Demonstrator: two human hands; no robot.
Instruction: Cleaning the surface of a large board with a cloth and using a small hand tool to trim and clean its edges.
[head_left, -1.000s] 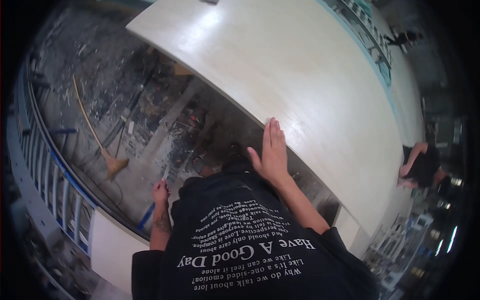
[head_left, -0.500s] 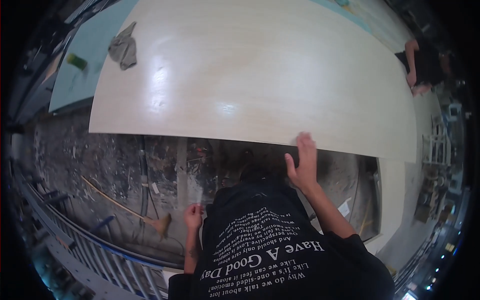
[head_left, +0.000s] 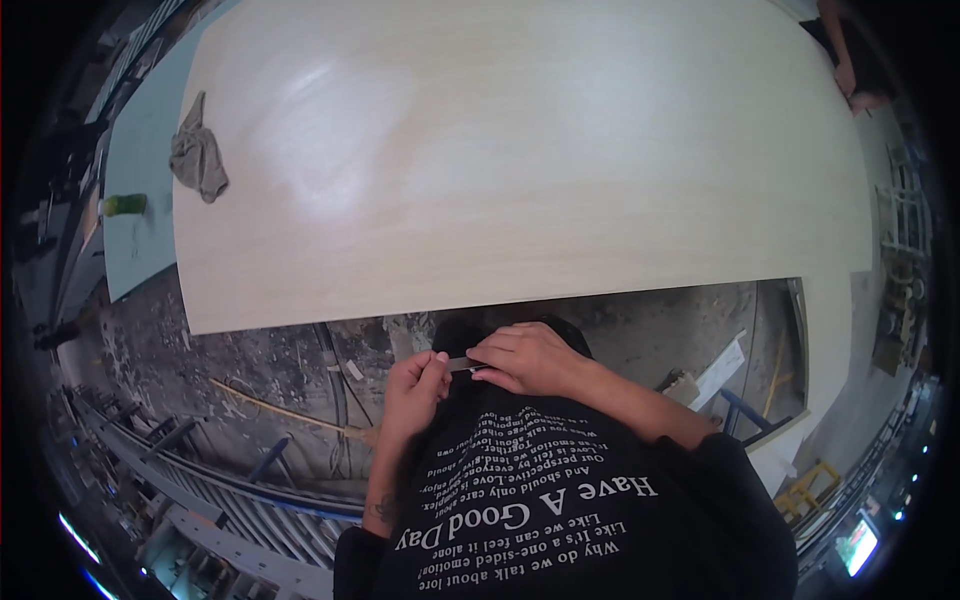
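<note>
Both hands up in front of the chest, below the near edge of the big pale wood panel (head_left: pixel 520 150).

Left hand (head_left: pixel 415 385) pinched narrow on one end of a small slim metal piece (head_left: pixel 462 363), maybe a blade or cutter, too small to tell. Right hand (head_left: pixel 530 358) curled over the other end, fingers closed on it. Piece held level between the two hands, over the black shirt (head_left: pixel 560 500), clear of the panel edge.

Panel lying flat, glossy, filling most of the view. Grey rag (head_left: pixel 198 158) on its far left corner. Green bit (head_left: pixel 125 204) on the blue-grey sheet (head_left: pixel 135 240) beside it. Dirty concrete floor (head_left: pixel 250 350) below, with scraps and a stick (head_left: pixel 280 410). Another person's arm (head_left: pixel 850 70) at the far right edge of the panel.

Risks, as judged:
- If a blade: fingertips close on both ends, slip means a cut.
- Small part, thin pinch grip: easy drop, hard to find in floor clutter.
- Metal edge near the glossy face: scratch if swung up carelessly.
- Scraps underfoot: trip hazard while leaning over the panel.
</note>
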